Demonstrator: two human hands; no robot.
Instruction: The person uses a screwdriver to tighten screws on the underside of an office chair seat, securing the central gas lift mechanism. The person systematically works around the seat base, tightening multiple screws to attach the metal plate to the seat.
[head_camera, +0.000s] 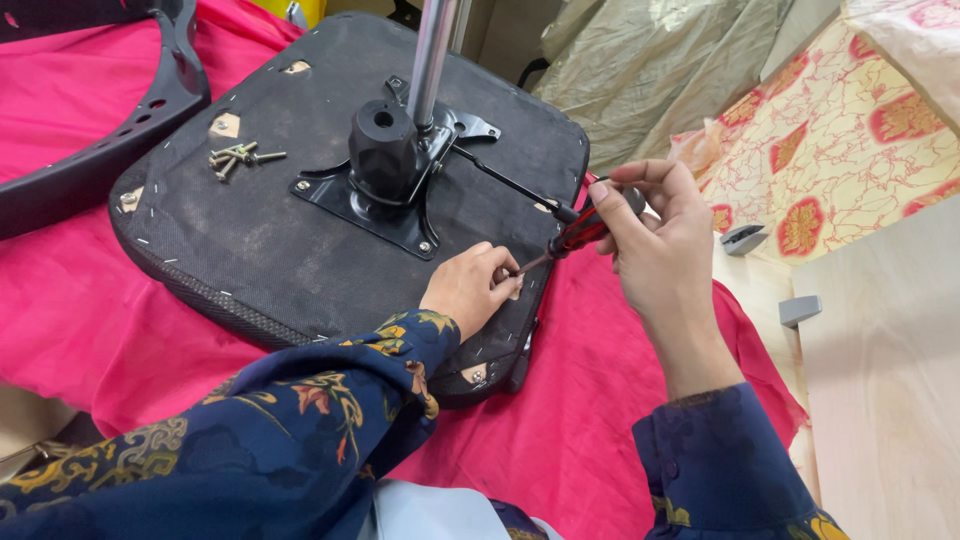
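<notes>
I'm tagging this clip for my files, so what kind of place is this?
Probably a room at home, not a workshop: the upturned chair seat lies on a pink cloth, patterned bedding is alongside, and the right hand works a screwdriver.

— What are the hands doing?
— The right hand (655, 240) grips a red-handled screwdriver (572, 236), its tip angled down at the near right edge of the upturned chair seat (250, 250). The left hand (470, 290) rests on the seat, fingers pinched at the tip.
— Anything else there?
— Loose screws (235, 158) lie far left on the seat, which rests on a pink cloth (80, 310).
</notes>
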